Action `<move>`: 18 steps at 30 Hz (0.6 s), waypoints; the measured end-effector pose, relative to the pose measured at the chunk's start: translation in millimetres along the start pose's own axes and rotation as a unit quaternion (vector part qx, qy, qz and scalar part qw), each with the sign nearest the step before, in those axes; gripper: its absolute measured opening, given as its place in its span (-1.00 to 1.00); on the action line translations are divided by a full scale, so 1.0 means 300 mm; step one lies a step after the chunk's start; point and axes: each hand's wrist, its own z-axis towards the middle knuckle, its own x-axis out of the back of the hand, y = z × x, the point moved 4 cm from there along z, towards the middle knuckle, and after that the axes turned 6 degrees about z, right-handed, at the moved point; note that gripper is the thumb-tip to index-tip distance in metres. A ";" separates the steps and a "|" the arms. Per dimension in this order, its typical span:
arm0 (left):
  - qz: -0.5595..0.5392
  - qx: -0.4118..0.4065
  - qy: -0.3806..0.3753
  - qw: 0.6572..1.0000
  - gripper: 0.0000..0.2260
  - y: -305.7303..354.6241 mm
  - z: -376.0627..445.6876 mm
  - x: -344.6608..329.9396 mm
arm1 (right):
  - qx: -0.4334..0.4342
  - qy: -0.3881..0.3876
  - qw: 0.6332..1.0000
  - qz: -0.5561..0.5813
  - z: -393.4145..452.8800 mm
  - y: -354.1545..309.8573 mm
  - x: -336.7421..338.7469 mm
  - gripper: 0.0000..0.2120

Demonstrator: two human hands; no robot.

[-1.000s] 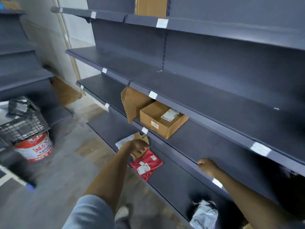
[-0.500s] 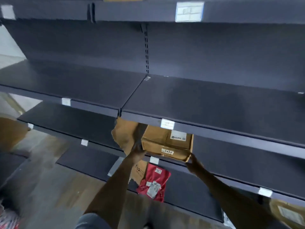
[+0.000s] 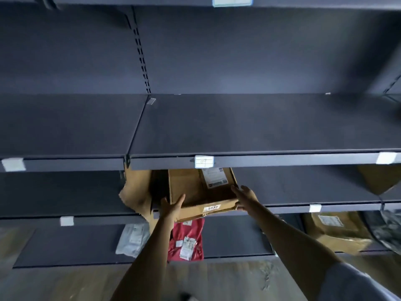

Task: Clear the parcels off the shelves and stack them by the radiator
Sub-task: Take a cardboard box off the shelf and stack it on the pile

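Observation:
A brown cardboard box (image 3: 191, 187) with a white shipping label lies on the middle shelf (image 3: 303, 208), its front edge over the shelf lip. My left hand (image 3: 172, 206) presses flat against the box's front left corner, fingers straight up its side. My right hand (image 3: 245, 197) grips the front right corner, thumb under the edge and fingers along the side. A crumpled brown paper envelope (image 3: 134, 192) leans just left of the box. Below lie a red parcel (image 3: 188, 240) and a grey poly bag (image 3: 132, 237).
The dark shelf above (image 3: 282, 159) overhangs the box closely. At the right, a brown parcel (image 3: 334, 231) and a dark patterned bag (image 3: 390, 229) lie on the lower shelf; another brown parcel (image 3: 379, 177) lies on the middle shelf. Wooden floor lies below.
My left hand rose from the lower shelf's parcels to the box, and my right hand came in to its right corner. My view swung to face the shelves and moved closer.

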 end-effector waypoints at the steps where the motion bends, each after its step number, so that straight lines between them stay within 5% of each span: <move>1: 0.010 0.026 -0.025 0.999 -0.26 -0.037 -0.041 -0.002 | 0.021 0.018 0.998 -0.057 -0.025 0.032 0.011 -0.54; 5: 0.001 0.084 -0.164 0.983 -0.41 -0.163 -0.257 -0.058 | 0.033 0.052 0.986 -0.152 -0.204 0.273 0.131 -0.56; 8: -0.002 0.024 -0.209 0.978 -0.57 -0.196 -0.463 -0.192 | 0.004 0.131 0.987 -0.093 -0.411 0.461 0.334 -0.59; 14: 0.064 -0.031 -0.376 0.924 -0.57 -0.226 -0.936 -0.610 | -0.074 0.288 0.955 -0.012 -0.880 0.790 0.878 -0.73; 18: 0.125 -0.052 -0.469 0.873 -0.61 -0.236 -1.278 -0.938 | -0.062 0.419 0.894 0.145 -1.195 0.994 1.212 -0.78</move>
